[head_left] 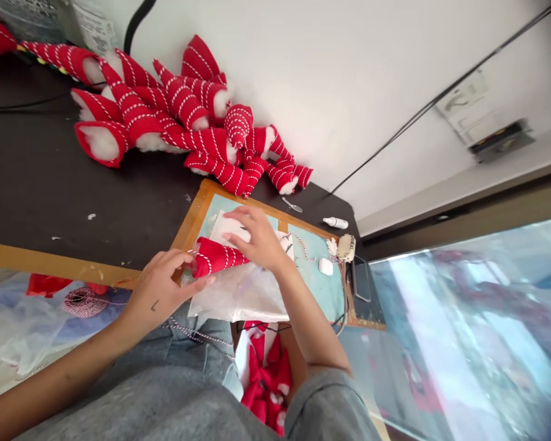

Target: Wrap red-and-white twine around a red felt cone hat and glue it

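A red stuffed felt cone [217, 257], wound with red-and-white twisted cord, lies on its side on a white plastic sheet [239, 297]. My left hand [163, 285] holds its wide end, index finger on one side and thumb on the other. Over the narrow end hovers my right hand [257, 239], fingers spread and stretched out; the palm hides the cone's tip, and I cannot tell whether it touches. Beneath the sheet is a pale blue board [328, 288] with a wooden frame. Cord [202, 335] trails over my lap from the left.
Several finished cones [133, 110] pile up along the wall on the dark table [41, 177]. A cord spool [85, 302] sits at lower left. Right of the board are a glue gun [346, 248], a white bottle [335, 223] and a plastic spoon [292, 204]. More red cones [269, 373] lie below.
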Tool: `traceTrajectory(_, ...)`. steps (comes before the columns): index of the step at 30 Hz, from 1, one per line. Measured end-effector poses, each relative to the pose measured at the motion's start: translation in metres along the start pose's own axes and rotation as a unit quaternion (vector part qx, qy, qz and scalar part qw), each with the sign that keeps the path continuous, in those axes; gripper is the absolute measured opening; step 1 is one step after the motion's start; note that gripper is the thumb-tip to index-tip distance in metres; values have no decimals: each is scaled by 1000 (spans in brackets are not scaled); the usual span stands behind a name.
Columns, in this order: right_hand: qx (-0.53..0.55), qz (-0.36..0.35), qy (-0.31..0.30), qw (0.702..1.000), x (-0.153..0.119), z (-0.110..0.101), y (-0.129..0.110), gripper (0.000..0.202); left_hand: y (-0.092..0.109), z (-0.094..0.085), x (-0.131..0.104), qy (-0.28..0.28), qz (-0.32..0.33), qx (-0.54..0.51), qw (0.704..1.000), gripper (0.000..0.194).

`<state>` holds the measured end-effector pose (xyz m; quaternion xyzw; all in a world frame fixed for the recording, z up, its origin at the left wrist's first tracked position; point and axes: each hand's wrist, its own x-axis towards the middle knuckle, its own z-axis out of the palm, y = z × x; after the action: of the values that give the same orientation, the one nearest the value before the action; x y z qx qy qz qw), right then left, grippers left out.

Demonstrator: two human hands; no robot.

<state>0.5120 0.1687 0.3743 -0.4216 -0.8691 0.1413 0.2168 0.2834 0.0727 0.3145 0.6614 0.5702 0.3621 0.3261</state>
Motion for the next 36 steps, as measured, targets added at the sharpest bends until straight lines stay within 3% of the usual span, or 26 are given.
traceTrajectory(2, 68, -70, -50, 994, 13, 8, -13, 18, 1, 7, 5, 12, -14, -23, 1000, 32)
traceTrajectory(4, 112, -89, -96, 985, 25, 16, -19, 9, 2, 9, 8, 13, -28, -61, 998, 31)
traceTrajectory(8, 237, -26, -127, 963, 35, 17, -20, 18, 1, 3, 13, -31, -66, -153, 985, 30)
traceTrajectory(12, 312, 8, -149, 938, 31, 8, -25, 12, 1, -11, 19, -56, -66, -201, 976, 31)
traceTrajectory(14, 353, 25, -129, 926, 27, 8, -30, 21, 6, -18, 23, -63, -71, -227, 969, 32)
traceTrajectory(20, 441, 124, 12, 889, 8, 23, -37, 39, 17, -28, 32, -87, -86, -306, 944, 42)
traceTrajectory(26, 484, 162, 40, 859, -6, 28, -38, 42, 9, -26, 36, -87, -91, -299, 946, 34)
traceTrajectory(31, 467, 187, 61, 862, -12, 30, -40, 41, 7, -28, 43, -133, -79, -237, 959, 29)
traceTrajectory(36, 461, 189, 70, 864, -17, 31, -37, 40, 14, -33, 50, -143, -52, -211, 965, 25)
